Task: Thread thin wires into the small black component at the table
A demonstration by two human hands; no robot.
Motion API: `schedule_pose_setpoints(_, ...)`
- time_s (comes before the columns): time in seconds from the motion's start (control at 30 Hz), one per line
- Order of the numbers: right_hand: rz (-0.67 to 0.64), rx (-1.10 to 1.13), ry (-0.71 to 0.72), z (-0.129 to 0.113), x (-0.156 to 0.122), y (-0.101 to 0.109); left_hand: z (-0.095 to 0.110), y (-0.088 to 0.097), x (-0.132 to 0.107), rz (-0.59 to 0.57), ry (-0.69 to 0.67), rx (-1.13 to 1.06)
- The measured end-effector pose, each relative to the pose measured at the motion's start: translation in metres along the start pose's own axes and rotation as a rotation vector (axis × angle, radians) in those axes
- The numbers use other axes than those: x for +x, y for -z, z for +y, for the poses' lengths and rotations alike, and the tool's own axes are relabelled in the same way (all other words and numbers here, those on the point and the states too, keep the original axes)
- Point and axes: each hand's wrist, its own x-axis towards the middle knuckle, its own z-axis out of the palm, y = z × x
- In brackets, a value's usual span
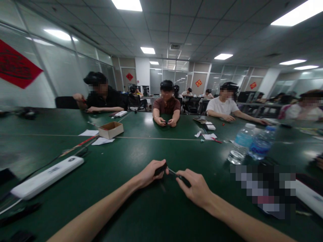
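Observation:
My left hand (150, 173) is closed in a pinch on one end of a small dark object (161, 168), held just above the green table (141, 208). My right hand (195, 188) is closed on the other dark end (183, 179). A thin light strip (172, 172) runs between the two ends. The object is too small and dark to name. Both forearms reach in from the bottom edge.
A white power bank (46, 177) with a cable lies at the left. Two water bottles (249, 143) lie on their sides at the right. A cardboard box (111, 129) and papers sit further back. Several other people sit along the far side.

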Motion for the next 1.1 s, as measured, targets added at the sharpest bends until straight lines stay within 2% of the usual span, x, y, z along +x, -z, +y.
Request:
schedule_pose_setpoints(0.3, -0.014, -0.054, -0.033, 0.001, 0.001, -0.001, -0.002, 0.000, 0.000, 0.014, -0.002, 0.083)
schedule_pose_setpoints(0.7, -0.026, -0.178, 0.040, 0.000, -0.002, 0.001, 0.001, -0.002, -0.002, 0.047, 0.003, 0.234)
schedule_pose_setpoints(1.1, -0.069, -0.079, 0.137, 0.001, -0.002, 0.005, 0.015, 0.003, -0.009, -0.117, 0.037, 0.285)
